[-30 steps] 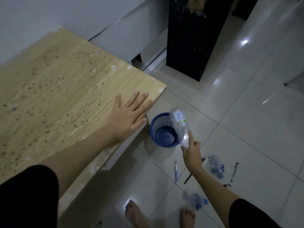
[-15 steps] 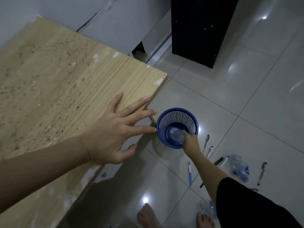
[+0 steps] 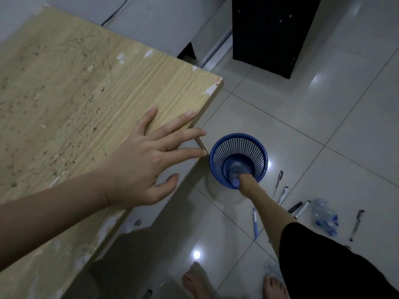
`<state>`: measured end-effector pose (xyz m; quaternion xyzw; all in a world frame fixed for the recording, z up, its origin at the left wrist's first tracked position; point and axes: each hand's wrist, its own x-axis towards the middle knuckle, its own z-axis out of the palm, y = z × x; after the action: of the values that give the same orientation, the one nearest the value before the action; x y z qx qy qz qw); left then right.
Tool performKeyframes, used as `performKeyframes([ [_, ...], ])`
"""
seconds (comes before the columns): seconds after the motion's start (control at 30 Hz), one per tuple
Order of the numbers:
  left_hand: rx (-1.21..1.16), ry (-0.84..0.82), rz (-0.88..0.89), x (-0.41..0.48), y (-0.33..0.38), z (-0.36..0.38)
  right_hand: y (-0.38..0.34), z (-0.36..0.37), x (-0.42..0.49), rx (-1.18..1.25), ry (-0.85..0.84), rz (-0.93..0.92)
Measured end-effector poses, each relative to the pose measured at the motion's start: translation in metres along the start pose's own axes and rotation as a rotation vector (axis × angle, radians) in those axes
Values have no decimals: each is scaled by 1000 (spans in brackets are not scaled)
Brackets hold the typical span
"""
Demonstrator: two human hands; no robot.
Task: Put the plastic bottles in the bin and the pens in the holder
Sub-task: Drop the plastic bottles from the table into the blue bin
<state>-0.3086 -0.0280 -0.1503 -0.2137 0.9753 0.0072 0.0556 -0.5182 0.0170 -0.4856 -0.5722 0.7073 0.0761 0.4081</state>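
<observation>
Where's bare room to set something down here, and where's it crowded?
Free: the wooden tabletop beyond the left hand; floor tiles between blue bin and black cabinet. Crowded: floor right of the bin, with pens and a crushed bottle.

Person's own body only here. Both forearms are bare, no watch, no rings or bracelets that can be made out. The left hand (image 3: pixel 142 167), the one nearest the wooden desk (image 3: pixel 71 100), has short, plain nails with no visible polish. Only the wrist end of the right hand (image 3: pixel 245 180) shows, so its nails can't be seen. On the right arm, a black short sleeve (image 3: pixel 323 255) covers the upper part, loose-looking plain fabric, no print or logo visible. Below the desk's near edge, two bare feet (image 3: pixel 196 279) stand on the floor, no socks or shoes, toes only partly in view.
</observation>
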Motion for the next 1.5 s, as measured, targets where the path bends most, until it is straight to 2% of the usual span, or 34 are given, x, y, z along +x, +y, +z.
performKeyframes([
  [0.1,0,12,-1,-1,-2,1,-3,0,-11,94,-69,82],
  [0.2,-6,15,-9,0,-2,2,-12,-8,-34,190,-30,118],
  [0.37,41,12,-13,1,1,-2,-47,-42,-103,641,386,167],
  [0.47,103,-30,-65,4,8,-12,-70,-73,-159,825,641,229],
  [0.5,75,-25,-147,2,13,-16,-77,-84,-177,878,716,256],
  [0.57,-102,80,-454,-7,30,-23,-95,-107,-215,969,864,246],
  [0.63,-329,211,-784,-29,49,-24,-117,-126,-249,1003,998,116],
  [0.7,-471,234,-906,-62,66,-31,-147,-146,-278,995,1078,-51],
  [0.77,-523,218,-902,-107,79,-41,-183,-157,-300,970,1069,-189],
  [0.83,-492,210,-938,-159,85,-53,-227,-160,-319,970,979,-352],
  [0.97,-408,332,-1203,-258,78,-63,-337,-143,-353,863,749,-720],
  [1.03,-412,310,-1309,-301,68,-60,-391,-130,-370,755,593,-885],
  [1.13,-432,220,-1440,-351,53,-49,-462,-114,-388,537,447,-1024],
  [1.23,-460,41,-1531,-384,37,-37,-522,-106,-398,322,437,-1167],
  [1.37,-571,-231,-1477,-398,14,-33,-586,-103,-397,7,457,-1343],
  [1.43,-661,-351,-1439,-400,8,-33,-609,-98,-391,-102,439,-1341],
  [1.5,-716,-400,-1434,-402,5,-33,-623,-91,-384,-140,407,-1316],
])
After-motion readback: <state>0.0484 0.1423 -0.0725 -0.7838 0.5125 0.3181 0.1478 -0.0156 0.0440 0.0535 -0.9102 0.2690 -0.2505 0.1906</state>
